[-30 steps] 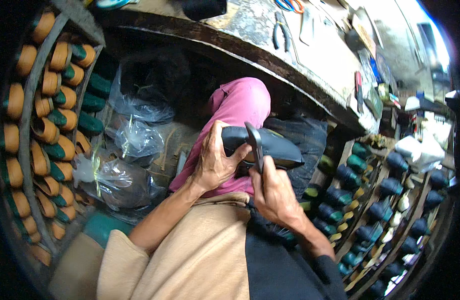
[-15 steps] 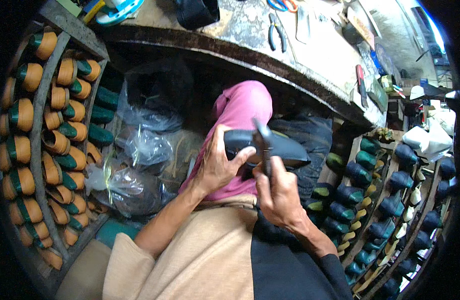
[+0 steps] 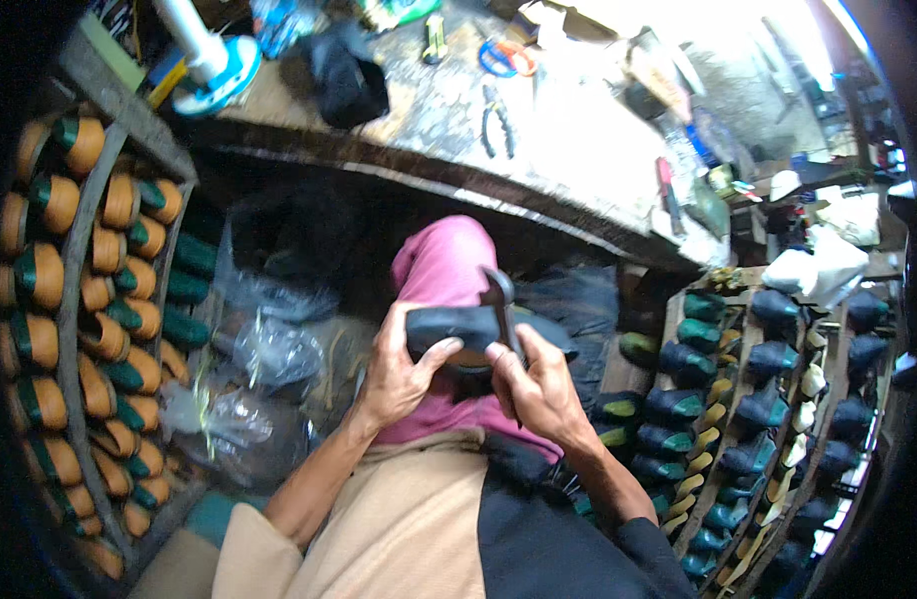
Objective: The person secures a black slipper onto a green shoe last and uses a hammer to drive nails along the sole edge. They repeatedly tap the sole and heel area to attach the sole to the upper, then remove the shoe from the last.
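A dark shoe (image 3: 449, 326) lies on my knee, which is covered in pink cloth (image 3: 446, 268). My left hand (image 3: 399, 371) grips the shoe's heel end, thumb on top. My right hand (image 3: 538, 384) holds a dark metal tool (image 3: 500, 309) upright against the shoe's upper, fingers wrapped round its handle. The shoe's toe end (image 3: 548, 334) sticks out to the right behind the tool.
A worn workbench (image 3: 449, 120) runs across the top with pliers (image 3: 496, 120), scissors (image 3: 506, 57) and a dark cloth (image 3: 347, 78). Racks of orange-and-green shoe lasts (image 3: 89, 299) stand left, dark ones (image 3: 768, 399) right. Plastic bags (image 3: 264, 349) lie below the bench.
The view has tilted so the bench shows more. My hands stay on the shoe; the tool has turned more upright against it.
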`<action>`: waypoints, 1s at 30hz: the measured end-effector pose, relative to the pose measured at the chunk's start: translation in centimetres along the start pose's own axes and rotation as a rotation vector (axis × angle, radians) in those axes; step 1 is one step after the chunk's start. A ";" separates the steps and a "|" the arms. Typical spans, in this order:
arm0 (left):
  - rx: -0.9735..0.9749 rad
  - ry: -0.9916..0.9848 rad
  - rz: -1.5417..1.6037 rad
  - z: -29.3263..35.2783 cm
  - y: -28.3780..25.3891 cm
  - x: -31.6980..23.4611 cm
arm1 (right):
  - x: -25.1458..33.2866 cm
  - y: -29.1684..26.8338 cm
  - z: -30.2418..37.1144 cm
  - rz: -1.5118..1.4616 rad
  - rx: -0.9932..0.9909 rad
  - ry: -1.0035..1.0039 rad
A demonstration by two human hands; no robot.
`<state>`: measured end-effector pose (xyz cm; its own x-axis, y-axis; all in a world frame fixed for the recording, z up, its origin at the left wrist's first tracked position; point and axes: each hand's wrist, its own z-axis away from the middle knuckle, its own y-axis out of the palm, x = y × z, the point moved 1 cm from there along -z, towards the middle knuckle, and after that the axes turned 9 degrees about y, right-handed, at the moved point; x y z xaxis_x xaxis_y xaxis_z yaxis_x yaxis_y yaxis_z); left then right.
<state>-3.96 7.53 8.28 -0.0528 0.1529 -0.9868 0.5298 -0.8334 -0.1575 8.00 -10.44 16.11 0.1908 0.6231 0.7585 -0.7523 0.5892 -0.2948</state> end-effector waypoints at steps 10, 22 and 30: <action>0.270 0.419 0.100 -4.5 -2.2 -7.3 | -3.4 -20.6 -18.1 0.704 -0.836 -0.362; 0.210 0.204 0.299 -2.9 -3.2 -4.0 | -7.1 -20.4 -14.1 0.717 -1.109 -0.238; 0.182 0.210 0.242 -3.8 -1.7 -4.4 | -25.4 -19.2 -21.7 0.490 -0.618 0.392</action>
<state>-1.39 10.33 13.07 0.2404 0.0299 -0.9702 0.3453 -0.9368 0.0567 31.26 -26.38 -10.09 0.2238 0.9438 0.2434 -0.3517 0.3111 -0.8829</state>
